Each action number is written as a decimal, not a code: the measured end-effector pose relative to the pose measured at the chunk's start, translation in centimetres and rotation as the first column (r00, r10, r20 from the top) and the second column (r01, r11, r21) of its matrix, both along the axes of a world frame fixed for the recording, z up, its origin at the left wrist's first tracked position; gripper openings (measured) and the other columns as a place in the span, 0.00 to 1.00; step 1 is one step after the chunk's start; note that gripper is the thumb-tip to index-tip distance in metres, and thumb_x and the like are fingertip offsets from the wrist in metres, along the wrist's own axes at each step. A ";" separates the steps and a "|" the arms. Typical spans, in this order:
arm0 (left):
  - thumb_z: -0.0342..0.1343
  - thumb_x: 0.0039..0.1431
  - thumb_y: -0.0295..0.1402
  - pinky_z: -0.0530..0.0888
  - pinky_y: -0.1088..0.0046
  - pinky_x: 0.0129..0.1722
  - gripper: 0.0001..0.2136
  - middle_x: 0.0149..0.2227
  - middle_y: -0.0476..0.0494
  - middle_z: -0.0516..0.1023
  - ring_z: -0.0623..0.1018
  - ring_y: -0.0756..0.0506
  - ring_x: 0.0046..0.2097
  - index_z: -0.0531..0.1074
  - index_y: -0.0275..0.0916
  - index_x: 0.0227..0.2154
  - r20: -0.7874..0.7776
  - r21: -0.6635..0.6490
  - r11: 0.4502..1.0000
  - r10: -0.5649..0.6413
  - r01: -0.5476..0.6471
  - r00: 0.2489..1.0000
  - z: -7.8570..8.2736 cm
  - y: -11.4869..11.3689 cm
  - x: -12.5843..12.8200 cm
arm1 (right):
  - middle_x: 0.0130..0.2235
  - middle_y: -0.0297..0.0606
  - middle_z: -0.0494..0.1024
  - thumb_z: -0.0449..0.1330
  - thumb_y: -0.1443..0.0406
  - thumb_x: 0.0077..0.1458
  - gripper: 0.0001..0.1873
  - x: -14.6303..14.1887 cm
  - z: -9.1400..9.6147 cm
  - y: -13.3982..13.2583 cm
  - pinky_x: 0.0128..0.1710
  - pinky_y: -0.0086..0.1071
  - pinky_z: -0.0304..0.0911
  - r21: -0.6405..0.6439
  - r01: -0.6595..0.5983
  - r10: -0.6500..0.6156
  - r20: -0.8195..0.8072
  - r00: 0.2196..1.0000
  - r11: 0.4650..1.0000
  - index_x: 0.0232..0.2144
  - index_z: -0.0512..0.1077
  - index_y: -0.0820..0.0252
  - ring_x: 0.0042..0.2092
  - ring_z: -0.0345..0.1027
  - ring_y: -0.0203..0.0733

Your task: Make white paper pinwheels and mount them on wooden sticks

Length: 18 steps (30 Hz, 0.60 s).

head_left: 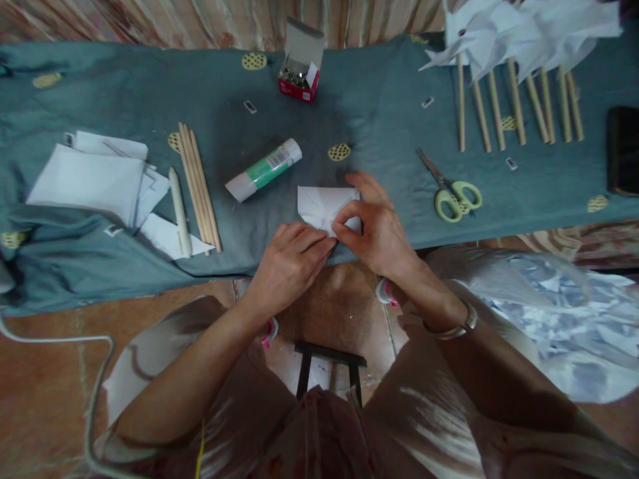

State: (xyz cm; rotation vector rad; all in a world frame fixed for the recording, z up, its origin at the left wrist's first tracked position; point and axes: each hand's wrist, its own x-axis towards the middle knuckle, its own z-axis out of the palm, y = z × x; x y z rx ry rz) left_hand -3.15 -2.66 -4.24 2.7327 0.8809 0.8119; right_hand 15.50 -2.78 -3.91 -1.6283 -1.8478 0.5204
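Observation:
A small white folded paper square (319, 203) lies on the grey-green cloth (379, 106) near the table's front edge. My left hand (289, 263) presses its fingertips on the paper's lower corner, fingers held together. My right hand (377, 229) pinches the paper's lower right part between thumb and fingers. A glue stick (263, 169) lies on its side just behind and left of the paper. Green-handled scissors (452, 189) lie to the right of my right hand.
A stack of white paper sheets (94, 176) and wooden sticks (198, 183) lie at left. A red box of pins (299, 78) stands at the back. Finished paper pinwheels on sticks (514, 60) lie at back right. A dark object (623, 150) sits at the right edge.

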 end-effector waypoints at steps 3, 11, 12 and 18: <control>0.53 0.67 0.30 0.69 0.66 0.37 0.08 0.39 0.43 0.81 0.76 0.44 0.40 0.75 0.36 0.43 -0.007 -0.011 1.000 0.006 -0.006 1.000 0.0 0.0 0.0 | 0.61 0.33 0.70 0.62 0.71 0.51 0.07 0.1 -0.1 0.0 0.64 0.58 0.56 -0.002 -0.010 0.010 -0.025 1.000 1.000 0.27 0.74 0.52 0.68 0.53 0.54; 0.52 0.67 0.29 0.69 0.65 0.38 0.08 0.40 0.41 0.81 0.76 0.44 0.41 0.75 0.36 0.44 -0.030 -0.027 1.000 -0.005 0.004 1.000 -0.1 -0.1 -0.1 | 0.61 0.31 0.68 0.63 0.66 0.53 0.03 0.9 -0.5 0.2 0.66 0.58 0.53 -0.026 -0.061 0.060 -0.035 0.998 0.998 0.30 0.75 0.50 0.68 0.52 0.54; 0.52 0.67 0.29 0.70 0.65 0.38 0.08 0.40 0.42 0.81 0.76 0.44 0.41 0.75 0.35 0.44 -0.035 -0.015 1.000 -0.006 0.005 0.999 0.0 -0.1 -0.1 | 0.61 0.31 0.68 0.64 0.65 0.54 0.03 0.9 -0.6 0.2 0.66 0.58 0.53 -0.025 -0.066 0.065 -0.035 0.997 0.998 0.31 0.76 0.50 0.68 0.52 0.54; 0.52 0.67 0.28 0.70 0.65 0.39 0.08 0.41 0.41 0.81 0.75 0.43 0.42 0.74 0.34 0.44 -0.031 -0.007 1.000 -0.015 0.015 0.999 0.1 -0.1 -0.1 | 0.59 0.30 0.70 0.64 0.66 0.54 0.04 1.0 -0.8 0.2 0.65 0.58 0.55 -0.015 -0.068 0.068 -0.028 0.997 0.998 0.32 0.76 0.48 0.68 0.52 0.54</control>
